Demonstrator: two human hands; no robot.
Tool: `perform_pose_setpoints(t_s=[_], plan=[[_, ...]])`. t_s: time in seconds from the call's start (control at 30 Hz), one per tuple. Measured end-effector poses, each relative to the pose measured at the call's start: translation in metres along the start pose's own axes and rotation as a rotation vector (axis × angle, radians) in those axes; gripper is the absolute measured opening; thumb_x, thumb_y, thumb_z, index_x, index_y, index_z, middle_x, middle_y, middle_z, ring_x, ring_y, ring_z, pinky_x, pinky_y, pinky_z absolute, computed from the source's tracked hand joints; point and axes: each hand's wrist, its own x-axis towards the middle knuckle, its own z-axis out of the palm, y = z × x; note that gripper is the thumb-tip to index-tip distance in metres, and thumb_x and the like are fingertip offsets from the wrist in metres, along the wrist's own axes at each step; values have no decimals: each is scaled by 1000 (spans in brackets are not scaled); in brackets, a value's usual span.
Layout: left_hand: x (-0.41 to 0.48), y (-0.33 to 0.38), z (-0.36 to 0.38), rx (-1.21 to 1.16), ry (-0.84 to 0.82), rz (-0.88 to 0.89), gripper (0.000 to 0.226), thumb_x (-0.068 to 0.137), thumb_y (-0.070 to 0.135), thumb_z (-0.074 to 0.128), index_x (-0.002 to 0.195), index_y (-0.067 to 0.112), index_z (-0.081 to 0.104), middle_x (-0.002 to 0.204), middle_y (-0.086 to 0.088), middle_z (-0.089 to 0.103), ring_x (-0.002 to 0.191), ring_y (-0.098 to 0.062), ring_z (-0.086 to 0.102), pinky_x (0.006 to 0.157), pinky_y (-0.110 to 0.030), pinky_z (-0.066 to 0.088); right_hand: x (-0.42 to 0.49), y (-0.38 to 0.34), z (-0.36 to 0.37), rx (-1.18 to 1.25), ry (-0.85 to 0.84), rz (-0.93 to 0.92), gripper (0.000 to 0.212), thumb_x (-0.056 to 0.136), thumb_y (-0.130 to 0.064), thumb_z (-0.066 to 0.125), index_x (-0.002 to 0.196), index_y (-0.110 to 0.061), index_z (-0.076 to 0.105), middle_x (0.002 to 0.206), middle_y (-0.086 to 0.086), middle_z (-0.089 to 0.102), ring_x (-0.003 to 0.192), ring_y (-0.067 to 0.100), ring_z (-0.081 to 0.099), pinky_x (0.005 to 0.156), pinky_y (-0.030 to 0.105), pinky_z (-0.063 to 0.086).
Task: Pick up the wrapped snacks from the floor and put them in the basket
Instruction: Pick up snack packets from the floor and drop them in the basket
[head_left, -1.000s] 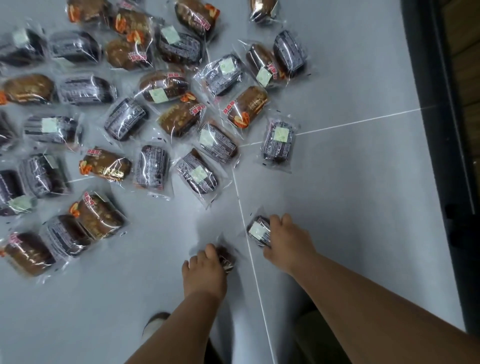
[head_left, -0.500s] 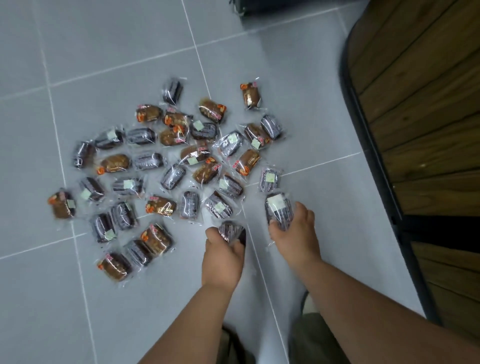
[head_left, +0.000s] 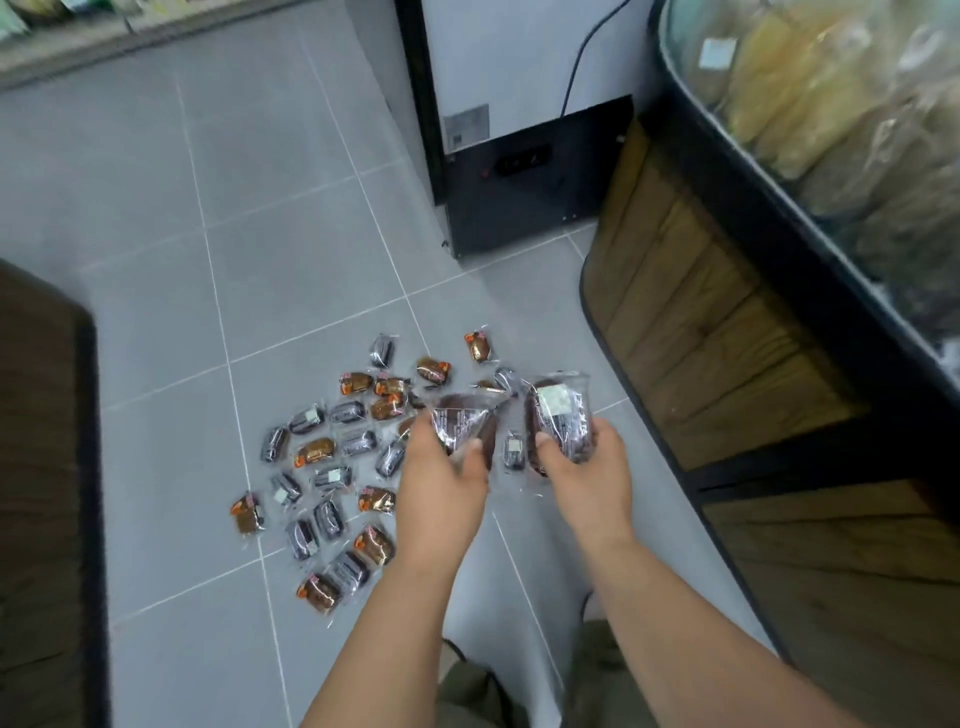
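Holding a wrapped snack apiece, seen from the head camera: left hand (head_left: 441, 483) pinching a dark pack (head_left: 462, 423) by its crinkled end, right hand (head_left: 587, 467) curled round a second dark pack (head_left: 558, 415) with a pale label. Held clear of the floor (head_left: 156, 364), both packs, with dozens more snacks (head_left: 332, 457) scattered below at nine to eleven o'clock of the hands. No certain basket; possibly the dark-rimmed bin (head_left: 769, 208) at two o'clock. Risk ahead: slipping of the left pack, given slick film and a thin pinch; treading on strays near the feet when turning.
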Motion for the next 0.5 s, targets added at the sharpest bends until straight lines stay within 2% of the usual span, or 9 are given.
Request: perform_pose_setpoints(t_s=[0.07,0.13,0.2,0.27,0.33,0.37,0.43,0.47,0.5], plan=[[-22,33,-23,-62,26,52,35,93,22,54,125,17,41,112,1,58,99,-19,60,82,-31,47,-17,-33,-24,35,15,-53,28,77,-26,72,101,-21,59,104,4,59,87,12,60,83,30,49],[-42,65,-41,-112,27,83,24,94,19,54,113,23,41,105,-1,59,98,-21,61,78,-28,44,-34,-62,-49,72,16,-108,23,77,-28,71,96,-23,60,100,5,61,88,15,61,84,33,50],[-61,93,-57,-136,10,119,23,95,21,53,110,26,37,106,-3,60,96,-17,60,76,-24,38,-49,-86,-72,102,20,-151,23,79,-28,69,99,-22,61,100,3,62,90,15,61,83,32,49],[-79,118,-73,-160,14,131,25,96,24,51,116,17,38,103,-13,62,79,-11,61,70,-22,39,-64,-107,-95,132,27,-171,26,82,-27,68,106,-22,59,102,-1,60,93,12,59,80,26,45],[-90,133,-85,-195,16,136,27,97,27,50,116,14,36,86,-6,60,62,-2,56,56,-12,39,-75,-123,-114,171,26,-218,20,85,-26,66,102,-26,57,101,-2,61,91,10,58,73,18,40],[-93,138,-89,-225,11,133,27,97,29,50,117,16,36,82,-1,58,65,-5,60,57,-12,42,-79,-130,-122,189,23,-239,17,85,-26,66,99,-28,57,100,-3,61,89,8,58,69,13,39],[-99,148,-98,-273,-9,136,33,96,33,51,123,20,37,94,1,61,84,-20,67,74,-33,54,-87,-144,-134,215,24,-260,13,86,-25,65,93,-31,56,99,-4,61,85,4,58,63,8,40],[-103,153,-104,-261,-20,150,36,95,34,51,126,21,37,102,-1,62,92,-24,65,83,-42,52,-92,-151,-139,233,30,-263,13,86,-25,65,91,-31,55,99,-5,61,83,2,57,62,7,41],[-106,156,-109,-240,-26,172,38,95,34,51,128,20,37,108,-3,61,98,-25,62,88,-44,50,-96,-157,-143,249,35,-264,12,87,-26,65,90,-31,55,99,-6,62,83,2,58,63,8,42]])
